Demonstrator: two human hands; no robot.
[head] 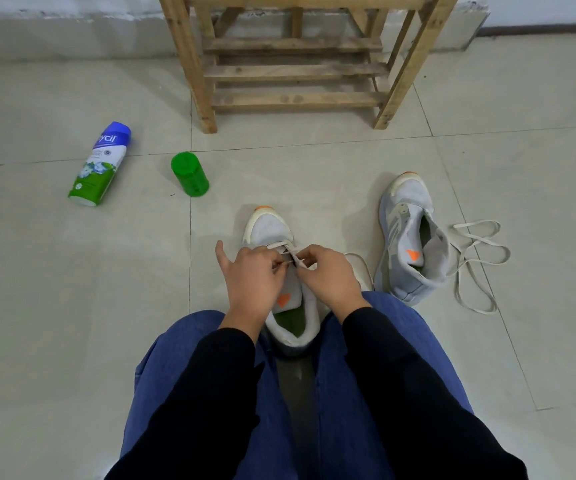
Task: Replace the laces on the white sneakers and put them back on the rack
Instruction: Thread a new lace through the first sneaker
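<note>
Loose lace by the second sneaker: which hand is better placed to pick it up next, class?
Right. The loose lace lies right of the second sneaker, nearer the right hand; the left hand would cross over. Both pinch the threaded lace on the middle sneaker.

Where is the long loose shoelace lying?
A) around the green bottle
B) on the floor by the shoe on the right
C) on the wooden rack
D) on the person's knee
B: the loose shoelace sprawls in loops on the floor tiles beside the right-hand sneaker, not on the rack.
</note>
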